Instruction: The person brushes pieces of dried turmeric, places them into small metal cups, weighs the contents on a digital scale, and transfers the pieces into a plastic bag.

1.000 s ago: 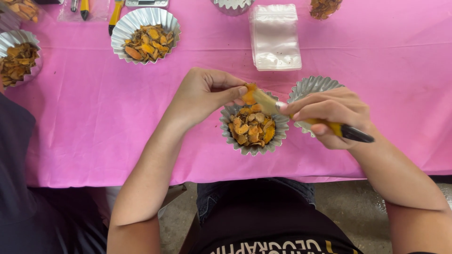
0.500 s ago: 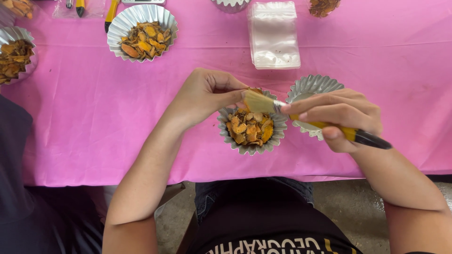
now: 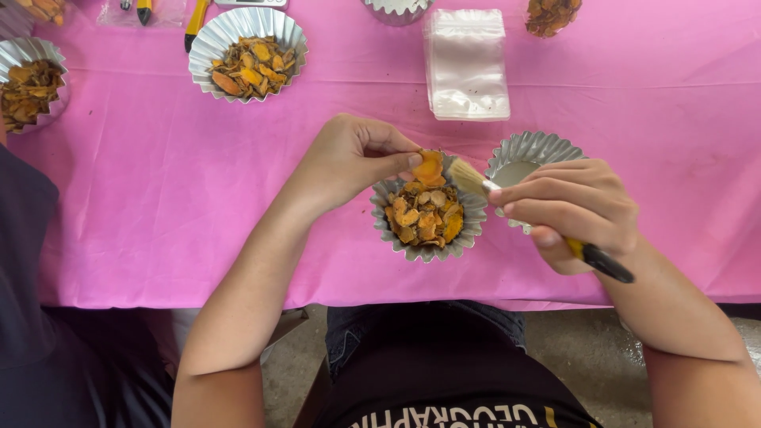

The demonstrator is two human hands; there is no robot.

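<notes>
My left hand (image 3: 349, 158) pinches an orange dried slice (image 3: 429, 168) over a fluted foil cup (image 3: 468, 230) that holds several orange and brown dried slices. My right hand (image 3: 575, 210) grips a small brush (image 3: 476, 181) with pale bristles and a yellow and black handle. The bristles sit just right of the held slice, close to it. A second foil cup (image 3: 533, 150) lies behind my right hand, partly hidden by the fingers.
A pink cloth (image 3: 158, 190) covers the table. Another foil cup of slices (image 3: 247, 54) stands at the back left, one more (image 3: 30, 87) at the far left. A stack of clear pouches (image 3: 466, 65) lies at the back. A dark sleeve (image 3: 32, 261) fills the left.
The slice in my left hand has turned a little and shows more of its orange face. The brush has pulled slightly to the right of it.
</notes>
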